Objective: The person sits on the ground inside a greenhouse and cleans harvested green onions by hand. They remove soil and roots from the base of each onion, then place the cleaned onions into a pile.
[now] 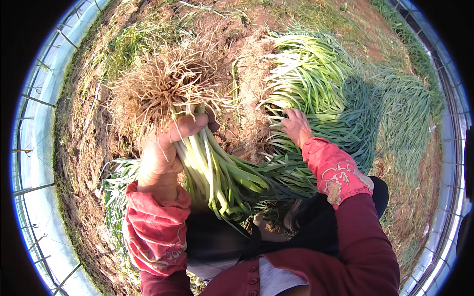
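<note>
My left hand (181, 135) is wrapped around the pale stems of a thick bunch of leek-like allium plants (211, 159). Its tangled, dry brown roots (166, 87) point up and away from me, while the green leaves hang down to the right over my lap. My right hand (298, 125) rests at the near part of a large pile of the same plants (311, 74), its fingers on the white stem ends. Whether those fingers have closed on any stems is hard to see. The pile's roots (253, 92) all face left.
Bare brown soil (229, 48) with weeds (137, 40) lies around the pile. More long green leaves (401, 107) spread out at the right, and others (120, 185) lie beside my left sleeve. Framed plastic sheeting (44, 129) curves along both sides.
</note>
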Tool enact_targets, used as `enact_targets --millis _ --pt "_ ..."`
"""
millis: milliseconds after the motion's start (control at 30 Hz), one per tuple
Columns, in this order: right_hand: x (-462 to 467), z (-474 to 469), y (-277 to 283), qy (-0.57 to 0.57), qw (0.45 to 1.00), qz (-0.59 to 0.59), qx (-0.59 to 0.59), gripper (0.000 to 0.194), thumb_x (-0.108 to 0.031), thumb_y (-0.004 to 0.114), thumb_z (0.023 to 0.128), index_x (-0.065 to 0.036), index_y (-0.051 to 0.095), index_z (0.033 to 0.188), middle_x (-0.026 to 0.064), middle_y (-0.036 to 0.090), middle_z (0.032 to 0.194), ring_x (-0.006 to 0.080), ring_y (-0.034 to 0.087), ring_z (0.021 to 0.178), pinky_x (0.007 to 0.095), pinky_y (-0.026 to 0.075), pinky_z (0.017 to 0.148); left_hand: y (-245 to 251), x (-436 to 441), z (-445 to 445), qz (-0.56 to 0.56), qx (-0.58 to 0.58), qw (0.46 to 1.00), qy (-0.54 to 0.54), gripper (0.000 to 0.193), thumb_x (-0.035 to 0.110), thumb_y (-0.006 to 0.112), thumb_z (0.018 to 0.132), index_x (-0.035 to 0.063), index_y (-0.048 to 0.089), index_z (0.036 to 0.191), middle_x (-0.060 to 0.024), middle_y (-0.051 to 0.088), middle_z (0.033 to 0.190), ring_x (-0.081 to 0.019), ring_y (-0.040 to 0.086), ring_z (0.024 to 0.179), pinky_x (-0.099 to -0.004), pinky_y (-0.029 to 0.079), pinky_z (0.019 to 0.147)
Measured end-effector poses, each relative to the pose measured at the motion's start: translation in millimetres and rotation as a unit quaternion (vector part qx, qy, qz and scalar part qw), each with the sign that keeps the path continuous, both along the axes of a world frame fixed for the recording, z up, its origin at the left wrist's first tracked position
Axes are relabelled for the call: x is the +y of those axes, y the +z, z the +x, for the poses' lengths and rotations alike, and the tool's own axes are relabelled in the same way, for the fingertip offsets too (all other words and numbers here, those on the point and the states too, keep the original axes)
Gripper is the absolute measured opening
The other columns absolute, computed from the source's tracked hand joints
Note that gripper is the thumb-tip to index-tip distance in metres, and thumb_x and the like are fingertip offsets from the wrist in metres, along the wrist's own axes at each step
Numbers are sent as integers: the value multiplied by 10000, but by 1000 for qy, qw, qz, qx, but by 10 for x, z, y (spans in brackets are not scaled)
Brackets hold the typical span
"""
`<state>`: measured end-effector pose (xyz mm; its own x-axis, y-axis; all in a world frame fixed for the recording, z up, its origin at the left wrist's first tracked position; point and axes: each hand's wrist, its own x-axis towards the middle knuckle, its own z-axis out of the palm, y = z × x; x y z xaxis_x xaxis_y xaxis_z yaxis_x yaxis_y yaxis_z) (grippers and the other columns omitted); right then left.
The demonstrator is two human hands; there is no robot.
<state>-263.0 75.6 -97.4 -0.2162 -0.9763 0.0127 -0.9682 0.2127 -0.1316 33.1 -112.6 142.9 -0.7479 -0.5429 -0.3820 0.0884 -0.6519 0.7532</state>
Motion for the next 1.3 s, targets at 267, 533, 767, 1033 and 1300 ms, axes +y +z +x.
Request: enact_targets --millis 267,533,767,1033,1300 --pt "-259 -207 -135 -90 982 125 -111 256 -230 636 821 -48 524 960 194 542 1115 373 522 1023 453 407 891 8 38 -60 -3 -23 1000 -4 282 81 701 751 -27 627 1001 -125 668 875 -227 655 776 -335 537 707" --pt "-105 -157 -111 -78 982 -37 -170 290 -160 590 855 -4 465 1066 218 578 1058 390 540 995 443 421 850 8 26 -144 -2 -29 999 -19 330 66 714 750 -58 603 1035 -134 662 904 -215 654 820 -322 538 719" --pt "39 -417 836 -201 851 39 -484 138 -118 548 909 -14 467 953 25 483 718 114 460 581 272 402 525 -40 107 -254 -8 -3 999 36 298 -11 711 714 -22 593 988 -116 652 837 -229 667 735 -344 576 654" --pt "-29 -161 2959 4 816 -132 -562 284 -165 532 936 -7 496 1170 -27 481 731 4 433 527 145 374 481 -128 167 -457 -38 52 995 77 233 104 668 770 -40 623 947 -130 665 815 -227 650 710 -343 546 675" --pt "-485 -562 2408 -64 997 31 -41 290 -212 570 875 19 467 1017 219 590 964 378 576 936 427 431 788 -55 90 -265 21 56 994 95 186 11 677 777 -47 634 948 -108 667 805 -199 661 713 -298 550 630"
